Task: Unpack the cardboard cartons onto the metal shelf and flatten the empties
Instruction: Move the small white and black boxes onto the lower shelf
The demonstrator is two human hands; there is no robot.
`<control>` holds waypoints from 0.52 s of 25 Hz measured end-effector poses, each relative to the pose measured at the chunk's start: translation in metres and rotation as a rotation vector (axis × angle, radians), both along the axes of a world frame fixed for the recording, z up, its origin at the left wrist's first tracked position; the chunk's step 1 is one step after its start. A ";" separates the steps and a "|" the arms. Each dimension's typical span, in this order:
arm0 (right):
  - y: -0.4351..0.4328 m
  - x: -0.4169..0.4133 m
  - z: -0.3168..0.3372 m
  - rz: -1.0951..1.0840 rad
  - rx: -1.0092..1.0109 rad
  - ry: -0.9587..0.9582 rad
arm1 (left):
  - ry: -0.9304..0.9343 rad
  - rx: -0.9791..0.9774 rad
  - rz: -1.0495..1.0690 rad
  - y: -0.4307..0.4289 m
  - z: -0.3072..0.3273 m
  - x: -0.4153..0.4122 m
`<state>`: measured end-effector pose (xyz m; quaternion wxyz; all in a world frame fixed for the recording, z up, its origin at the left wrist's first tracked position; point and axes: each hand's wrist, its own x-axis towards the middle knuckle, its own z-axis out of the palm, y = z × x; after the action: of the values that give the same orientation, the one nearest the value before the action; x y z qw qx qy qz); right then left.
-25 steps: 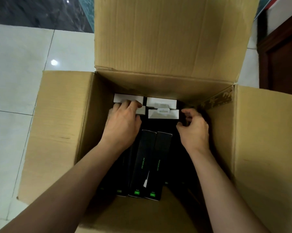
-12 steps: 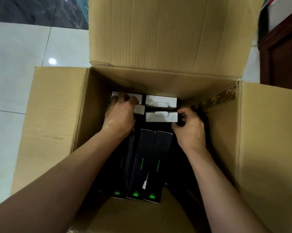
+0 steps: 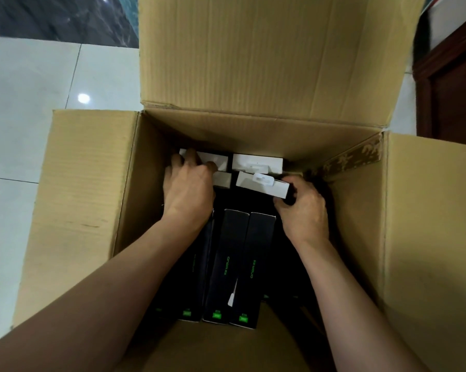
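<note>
Both hands reach down into the carton point(image 3: 86, 200), left hand point(image 3: 188, 189) and right hand point(image 3: 304, 208) each gripping a white-ended box point(image 3: 264, 183).

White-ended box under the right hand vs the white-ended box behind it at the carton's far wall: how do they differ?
The nearer white-ended box sits tilted, its end skewed out of line; the far white-ended box lies square against the brown cardboard carton wall. The right hand grips the nearer box's right edge; nothing touches the far one. Shared: each has a white end face with a white hang tab.
</note>
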<state>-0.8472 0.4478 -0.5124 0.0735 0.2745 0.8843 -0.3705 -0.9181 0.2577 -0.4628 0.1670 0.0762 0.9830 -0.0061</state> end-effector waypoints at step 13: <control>0.001 -0.002 0.002 -0.039 0.047 -0.058 | -0.034 -0.008 -0.022 0.005 -0.012 -0.001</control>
<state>-0.8492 0.4489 -0.5103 0.0853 0.3040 0.8848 -0.3428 -0.9195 0.2630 -0.4750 0.1837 0.0866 0.9791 -0.0109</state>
